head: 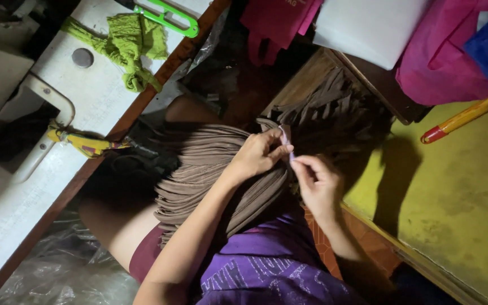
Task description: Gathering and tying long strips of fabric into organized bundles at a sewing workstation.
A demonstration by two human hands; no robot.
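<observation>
Two hands work at the centre of the frame. The left hand (pixel 258 153) pinches the top strip of one thick stack of brown fabric strips (pixel 210 164) draped over the lap; its fingers are closed on the cloth. The right hand (pixel 317 183) is pinched shut on a small pale lilac tool (pixel 287 141) — what kind, I cannot tell — whose tip meets the strip between the two hands. A second, looser heap of brown strips (pixel 334 110) lies just above, spilling from a wooden box (pixel 312 76) whose inside is mostly hidden.

At upper left, one white sewing table (pixel 18 192) carries one pair of green-handled scissors (pixel 168 14), one crumpled green rag (pixel 134 42) and one round metal disc (pixel 82 57). At right, one yellow table (pixel 453 197) holds a single yellow and red pen (pixel 460 120) near its upper edge. Pink cloth (pixel 441 51) and a white sheet (pixel 368 25) crowd the top right.

The hands sit in the narrow gap between the two table edges — open room lies mostly on the yellow surface.
</observation>
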